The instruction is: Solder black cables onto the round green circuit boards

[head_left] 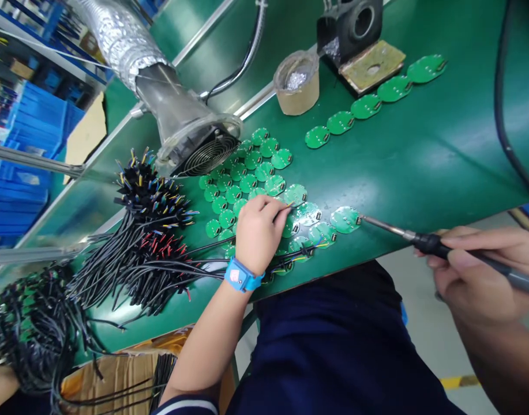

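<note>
My left hand, with a blue wrist strap, pinches the stripped end of a black cable above the rows of round green circuit boards. Thin coloured wires poke out past its fingertips. In my right hand is a soldering iron, gripped like a pen. Its tip points left and sits close to the right edge of a round board; whether they touch I cannot tell. Below the left hand, a black cable with yellow and blue wires lies across nearby boards.
A fume extractor fan hangs over the boards. Behind stand a round tub with shiny metal and an iron stand. More boards form a line. Bundled black cables lie left; another person's hand shows lower left.
</note>
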`<state>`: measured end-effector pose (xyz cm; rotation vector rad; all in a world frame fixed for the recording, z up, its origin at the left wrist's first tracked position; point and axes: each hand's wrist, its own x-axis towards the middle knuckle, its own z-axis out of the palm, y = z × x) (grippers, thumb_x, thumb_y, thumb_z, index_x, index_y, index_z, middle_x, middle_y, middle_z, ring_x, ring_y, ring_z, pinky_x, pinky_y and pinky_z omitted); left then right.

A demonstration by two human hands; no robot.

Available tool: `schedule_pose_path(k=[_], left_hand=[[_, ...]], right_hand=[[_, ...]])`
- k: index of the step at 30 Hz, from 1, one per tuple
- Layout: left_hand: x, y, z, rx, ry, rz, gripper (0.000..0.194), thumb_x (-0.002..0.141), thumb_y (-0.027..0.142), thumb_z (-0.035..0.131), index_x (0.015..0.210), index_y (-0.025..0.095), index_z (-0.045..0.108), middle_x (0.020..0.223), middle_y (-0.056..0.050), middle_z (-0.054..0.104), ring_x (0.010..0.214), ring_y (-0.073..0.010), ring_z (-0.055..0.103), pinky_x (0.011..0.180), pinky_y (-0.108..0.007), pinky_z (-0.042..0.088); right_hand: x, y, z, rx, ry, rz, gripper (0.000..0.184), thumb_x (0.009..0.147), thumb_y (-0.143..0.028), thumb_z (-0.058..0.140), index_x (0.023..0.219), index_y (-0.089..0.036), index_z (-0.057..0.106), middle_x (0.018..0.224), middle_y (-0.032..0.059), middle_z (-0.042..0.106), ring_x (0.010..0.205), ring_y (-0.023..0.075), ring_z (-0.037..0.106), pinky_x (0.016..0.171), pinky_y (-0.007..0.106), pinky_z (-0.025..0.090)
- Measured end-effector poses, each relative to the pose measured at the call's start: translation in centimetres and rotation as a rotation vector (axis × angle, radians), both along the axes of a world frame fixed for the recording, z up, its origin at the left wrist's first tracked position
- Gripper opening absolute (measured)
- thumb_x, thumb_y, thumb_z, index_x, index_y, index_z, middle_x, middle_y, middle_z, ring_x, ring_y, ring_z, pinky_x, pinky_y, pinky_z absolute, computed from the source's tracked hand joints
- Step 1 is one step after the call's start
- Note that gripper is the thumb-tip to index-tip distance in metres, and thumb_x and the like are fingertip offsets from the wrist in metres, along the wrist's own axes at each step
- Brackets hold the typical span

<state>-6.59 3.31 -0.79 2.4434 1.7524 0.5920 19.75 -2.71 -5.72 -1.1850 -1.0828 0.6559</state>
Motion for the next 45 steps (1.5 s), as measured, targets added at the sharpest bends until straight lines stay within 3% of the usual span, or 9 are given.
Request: schedule_pose_path(k=[6,11,15,21,26,45], left_hand=[[1.9,-2.1,0.9,0.209,-0.046,-0.058,0.016,0.084,0.013,0.056,0.099,0.017,0.060,0.095,-0.006,0.064,0.090,-0.0151,0.061,0.083,-0.029,0.051],[4.0,-2.8,0.3,0.182,0.089,-0.259,0.017,0.086,0.013,0.053,0.102,0.010,0.056,0.099,-0.011,0.065,0.092,-0.0179,0.062,0.083,-0.029,0.053],[5.2,-3.0,-0.5,0.160,0.156,-0.324,0.017,0.086,0.011,0.049,0.103,0.009,0.054,0.097,-0.012,0.064,0.090,-0.0198,0.061,0.080,-0.031,0.053],[7.1,-3.3,-1.1,-0.049,-0.035,-0.239,0.011,0.086,0.013,0.047,0.080,0.014,0.056,0.083,-0.008,0.062,0.082,-0.0171,0.057,0.076,-0.031,0.050],[7.7,-3.2,-1.5,-0.069,-0.130,-0.224,0.012,0.084,0.013,0.051,0.074,0.012,0.058,0.079,-0.008,0.061,0.079,-0.0165,0.055,0.072,-0.030,0.049],[7.6,-3.3,-1.4,-0.096,-0.042,-0.240,0.015,0.087,0.015,0.050,0.075,0.012,0.059,0.082,-0.007,0.061,0.080,-0.0153,0.053,0.073,-0.028,0.048]], right_hand=[[1.2,-0.8,-1.1,-0.013,0.101,0.012,0.008,0.065,-0.015,0.065,0.073,-0.017,0.064,0.061,0.0034,0.058,0.049,0.0173,0.056,0.046,0.034,0.045],[1.2,-0.7,-0.6,0.029,0.029,0.020,0.010,0.066,-0.016,0.065,0.076,-0.019,0.066,0.063,0.0035,0.060,0.055,0.0186,0.058,0.051,0.036,0.046],[1.1,-0.7,-0.1,0.106,-0.029,0.083,0.018,0.065,-0.012,0.063,0.081,-0.020,0.067,0.064,0.0027,0.061,0.051,0.0170,0.056,0.044,0.033,0.046],[1.8,-1.5,-0.7,0.106,-0.089,0.222,0.026,0.064,-0.009,0.062,0.088,-0.019,0.066,0.069,0.0038,0.060,0.059,0.0194,0.060,0.048,0.035,0.051],[1.8,-1.8,-1.1,0.072,-0.201,0.220,0.024,0.065,-0.010,0.062,0.088,-0.017,0.065,0.077,0.0067,0.063,0.064,0.0214,0.063,0.051,0.035,0.052],[0.6,-1.6,0.4,-0.015,-0.293,0.190,0.015,0.069,-0.014,0.060,0.082,-0.020,0.062,0.069,0.0032,0.061,0.061,0.0161,0.061,0.050,0.029,0.048]])
